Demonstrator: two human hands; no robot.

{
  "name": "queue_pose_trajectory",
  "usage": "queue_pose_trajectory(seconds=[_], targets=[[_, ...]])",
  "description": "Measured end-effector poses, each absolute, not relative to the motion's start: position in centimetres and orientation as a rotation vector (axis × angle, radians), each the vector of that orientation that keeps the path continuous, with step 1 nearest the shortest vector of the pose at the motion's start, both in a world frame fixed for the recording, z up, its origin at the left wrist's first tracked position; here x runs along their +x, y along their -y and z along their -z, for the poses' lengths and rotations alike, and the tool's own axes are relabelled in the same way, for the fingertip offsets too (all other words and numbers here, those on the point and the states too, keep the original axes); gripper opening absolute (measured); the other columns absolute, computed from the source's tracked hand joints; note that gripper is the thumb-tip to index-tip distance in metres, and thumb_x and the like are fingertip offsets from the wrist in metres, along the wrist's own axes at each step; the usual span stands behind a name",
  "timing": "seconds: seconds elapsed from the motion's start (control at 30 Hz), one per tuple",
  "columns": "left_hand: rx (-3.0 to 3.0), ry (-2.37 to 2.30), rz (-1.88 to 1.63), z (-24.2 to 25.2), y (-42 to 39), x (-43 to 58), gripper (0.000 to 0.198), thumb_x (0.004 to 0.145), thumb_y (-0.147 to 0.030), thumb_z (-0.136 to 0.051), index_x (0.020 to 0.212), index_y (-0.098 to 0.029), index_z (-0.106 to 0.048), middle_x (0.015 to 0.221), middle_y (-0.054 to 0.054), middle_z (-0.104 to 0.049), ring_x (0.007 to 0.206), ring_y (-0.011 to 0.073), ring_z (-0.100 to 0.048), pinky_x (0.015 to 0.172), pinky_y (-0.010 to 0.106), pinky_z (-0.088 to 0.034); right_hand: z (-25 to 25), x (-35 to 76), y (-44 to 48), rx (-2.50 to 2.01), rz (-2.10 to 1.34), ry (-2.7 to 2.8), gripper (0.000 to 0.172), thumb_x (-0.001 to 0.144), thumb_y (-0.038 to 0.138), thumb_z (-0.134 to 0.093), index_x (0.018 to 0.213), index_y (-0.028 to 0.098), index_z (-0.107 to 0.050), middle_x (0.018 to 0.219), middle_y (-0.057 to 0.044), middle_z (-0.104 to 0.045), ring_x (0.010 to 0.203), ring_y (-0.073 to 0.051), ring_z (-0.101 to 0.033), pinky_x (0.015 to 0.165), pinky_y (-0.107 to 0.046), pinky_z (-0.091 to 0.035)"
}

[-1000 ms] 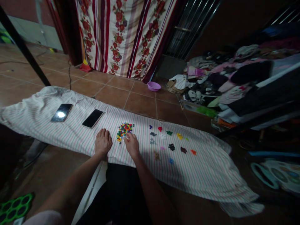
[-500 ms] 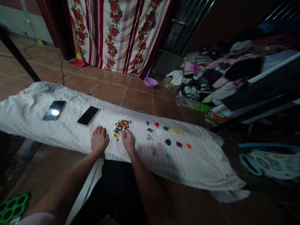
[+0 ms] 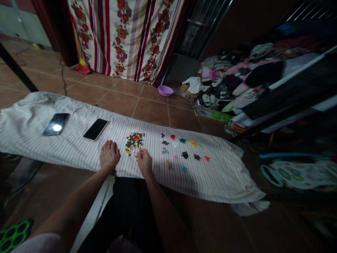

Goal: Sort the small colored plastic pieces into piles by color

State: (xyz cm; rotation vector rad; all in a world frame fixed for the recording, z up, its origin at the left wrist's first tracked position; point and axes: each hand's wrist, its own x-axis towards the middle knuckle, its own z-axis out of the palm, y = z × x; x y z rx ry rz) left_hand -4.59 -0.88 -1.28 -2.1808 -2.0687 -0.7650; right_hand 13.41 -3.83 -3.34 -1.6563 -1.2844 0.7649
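A mixed pile of small coloured pieces [image 3: 134, 141] lies on the striped cloth [image 3: 121, 130]. My right hand [image 3: 144, 163] is just beside its lower right edge, fingers pinched together; whatever they hold is too small to name. Flat on the cloth, left of the pile, rests my left hand [image 3: 109, 155] with nothing visible in it. To the right sit small single-colour groups, among them red pieces [image 3: 172, 137], yellow pieces [image 3: 193, 143], black pieces [image 3: 185, 155], orange pieces [image 3: 206, 158], tan pieces [image 3: 169, 165] and blue pieces [image 3: 184, 169].
Two phones, one dark [image 3: 96, 129] and one reflecting light [image 3: 56, 124], lie on the cloth's left part. Beyond it are a purple basin [image 3: 165, 91] on the tiled floor, a floral curtain [image 3: 130, 38] and heaped clothes [image 3: 231, 77].
My right hand has drawn slightly away from the pile, toward me. My left hand still rests in the same place on the cloth. The whole view has shifted a little.
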Motion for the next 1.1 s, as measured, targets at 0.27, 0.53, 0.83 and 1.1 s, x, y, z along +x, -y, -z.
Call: queue_pose_trajectory(seconds=[0.27, 0.53, 0.83, 1.1], targets=[[-2.205, 2.096, 0.812, 1.2, 0.9, -4.7, 0.039, 0.092, -0.026, -0.034, 0.115, -0.009, -0.06, 0.133, 0.021, -0.058, 0.132, 0.0323, -0.047, 0.109, 0.049, -0.038, 3.5, 14.0, 6.0, -1.514, -0.932, 1.056, 0.017, 0.088, 0.036, -0.053, 0.096, 0.023, -0.059, 0.075, 0.002, -0.069, 0.07, -0.016, -0.073, 0.065, -0.026, -0.06], [-2.224, 2.105, 0.89, 1.2, 0.8, -4.8, 0.038, 0.089, -0.026, -0.038, 0.114, -0.009, -0.061, 0.132, 0.023, -0.058, 0.132, 0.0332, -0.047, 0.11, 0.052, -0.036, 2.8, 15.2, 9.1, -1.558, -0.921, 1.023, 0.017, 0.085, 0.036, -0.054, 0.094, 0.023, -0.062, 0.075, 0.001, -0.072, 0.068, -0.016, -0.072, 0.062, -0.026, -0.059], [-2.2, 2.102, 0.932, 1.5, 0.6, -4.8, 0.035, 0.088, -0.026, -0.039, 0.107, -0.011, -0.063, 0.128, 0.022, -0.061, 0.126, 0.0328, -0.051, 0.107, 0.051, -0.039, 1.3, 24.1, 15.5, -1.698, -0.57, 1.009, 0.035, 0.083, 0.047, -0.054, 0.099, 0.019, -0.068, 0.087, -0.006, -0.073, 0.067, -0.017, -0.068, 0.06, -0.028, -0.056], [-2.188, 2.052, 0.971, 1.9, 0.5, -4.9, 0.035, 0.087, -0.026, -0.04, 0.107, -0.011, -0.063, 0.126, 0.022, -0.061, 0.125, 0.0336, -0.052, 0.106, 0.052, -0.039, 2.4, 33.7, 17.0, -1.951, -0.091, 1.009, 0.039, 0.08, 0.044, -0.051, 0.094, 0.015, -0.071, 0.091, -0.013, -0.072, 0.083, -0.024, -0.066, 0.079, -0.038, -0.054]])
